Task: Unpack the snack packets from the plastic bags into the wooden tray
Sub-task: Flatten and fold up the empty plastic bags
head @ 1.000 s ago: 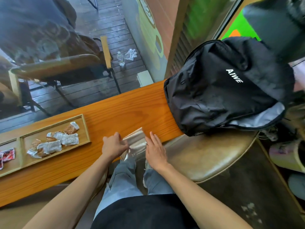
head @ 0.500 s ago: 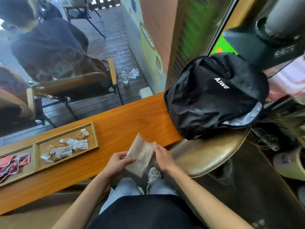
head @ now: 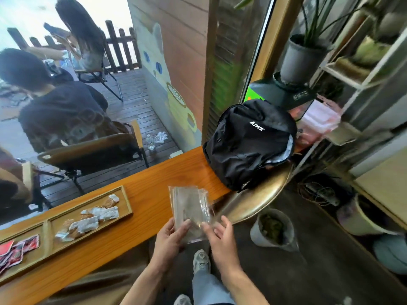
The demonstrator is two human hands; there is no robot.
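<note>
Held upright between both hands: a stack of clear plastic bags, left hand gripping the lower left edge with thumb across the front, right hand touching the lower right corner with loosely spread fingers, just above the counter edge. Further left on the counter, wooden tray with pale snack packets in one compartment and red packets in the next. Black backpack at the counter's right end.
</note>
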